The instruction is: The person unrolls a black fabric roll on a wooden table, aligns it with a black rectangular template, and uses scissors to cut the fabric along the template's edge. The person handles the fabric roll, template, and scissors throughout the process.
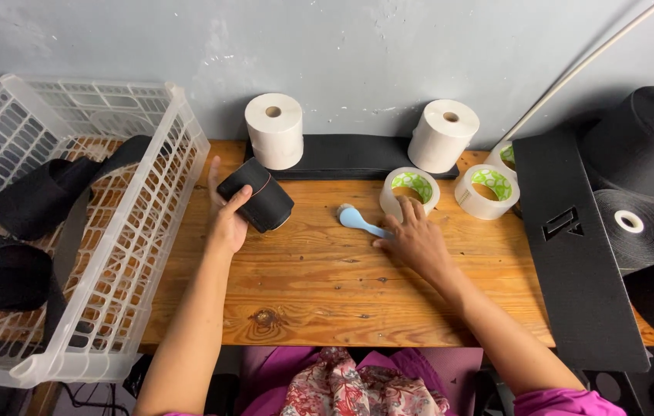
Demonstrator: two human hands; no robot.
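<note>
two hands: left hand clasping black roll, right hand fingers spread on blue tool.

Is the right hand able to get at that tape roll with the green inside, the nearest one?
Probably yes: the right hand lies just beside the nearest tape roll, on the light blue tool, with nothing between.

Both forearms are bare from wrist to above the elbow, and the left hand and right hand wear no gloves, rings or watch. A bright magenta sleeve shows at the right upper arm — the lap is covered in magenta cloth with a red-and-cream floral print.
</note>
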